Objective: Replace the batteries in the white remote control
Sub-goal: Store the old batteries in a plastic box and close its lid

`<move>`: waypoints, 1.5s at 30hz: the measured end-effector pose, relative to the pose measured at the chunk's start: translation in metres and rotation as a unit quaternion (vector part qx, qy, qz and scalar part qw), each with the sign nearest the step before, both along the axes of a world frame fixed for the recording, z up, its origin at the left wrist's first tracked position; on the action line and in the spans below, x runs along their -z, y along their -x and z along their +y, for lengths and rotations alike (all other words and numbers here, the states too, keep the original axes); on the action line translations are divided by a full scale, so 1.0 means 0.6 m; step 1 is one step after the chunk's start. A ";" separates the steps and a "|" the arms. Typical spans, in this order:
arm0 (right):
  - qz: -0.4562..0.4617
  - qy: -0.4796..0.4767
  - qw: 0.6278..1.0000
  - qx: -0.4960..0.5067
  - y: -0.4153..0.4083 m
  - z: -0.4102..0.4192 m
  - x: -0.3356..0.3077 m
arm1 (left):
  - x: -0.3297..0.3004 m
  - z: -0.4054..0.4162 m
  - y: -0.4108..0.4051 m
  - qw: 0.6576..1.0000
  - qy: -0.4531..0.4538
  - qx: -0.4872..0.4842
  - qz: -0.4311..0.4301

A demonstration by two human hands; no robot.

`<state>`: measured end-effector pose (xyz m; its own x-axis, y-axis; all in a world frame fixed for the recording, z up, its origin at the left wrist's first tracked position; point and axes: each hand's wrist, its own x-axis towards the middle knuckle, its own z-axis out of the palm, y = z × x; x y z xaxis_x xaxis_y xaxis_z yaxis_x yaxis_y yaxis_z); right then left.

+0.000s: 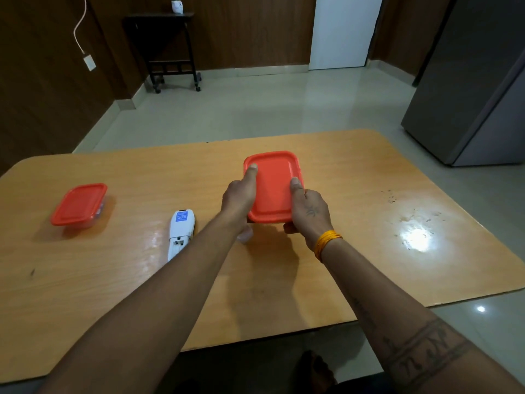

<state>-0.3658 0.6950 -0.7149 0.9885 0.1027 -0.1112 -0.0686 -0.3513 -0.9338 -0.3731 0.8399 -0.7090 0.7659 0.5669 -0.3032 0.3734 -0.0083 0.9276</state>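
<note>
White plastic forms the slim body of the remote control point(181, 234), which lies back-side up on the wooden table point(113, 280), just left of the person's left forearm and apart from both hands. A blue label marks its far end; at its near end the battery bay appears open, with no cover in view, though whether cells sit inside is too small to tell. Both hands grip a red-lidded container point(272, 186) at the table's middle: the left hand point(238, 198) clasps its left side with the thumb laid flat along the lid's edge, and the right hand point(309, 212) clasps its right side, thumb pressed on the lid and fingers curled beneath the near corner. A second red-lidded container point(79, 204) stands well apart at far left. Judged from its build, the remote should be light, rigid and somewhat slick on the glossy tabletop, so it is likely to skate if pushed; it is best taken across its narrow width at mid-body, thumb on one long edge and fingers on the other, clear of the open bay's spring contacts, which are probably the most easily bent part.
</note>
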 end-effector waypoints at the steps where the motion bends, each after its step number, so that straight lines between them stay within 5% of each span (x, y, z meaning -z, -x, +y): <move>1: 0.007 0.002 1.000 -0.017 0.000 -0.001 0.002 | -0.006 0.009 -0.005 1.000 0.002 0.002 -0.009; 7: 0.074 -0.028 0.997 -0.007 -0.013 -0.010 -0.010 | -0.001 0.020 -0.012 0.995 -0.085 0.040 -0.014; 20: 0.067 -0.064 0.994 0.049 -0.040 -0.005 -0.005 | -0.006 0.010 -0.007 0.995 -0.044 0.084 -0.029; 28: 0.056 -0.028 0.998 -0.014 -0.037 -0.020 -0.003 | 0.010 0.005 -0.003 1.000 -0.006 0.000 -0.027; 35: 0.029 -0.106 0.988 0.113 -0.051 -0.083 0.000 | 0.020 -0.066 0.046 0.986 -0.110 -0.009 -0.122; 45: 0.023 -0.124 0.987 0.102 -0.104 -0.157 -0.009 | 0.013 -0.140 -0.004 0.991 0.052 -0.022 -0.122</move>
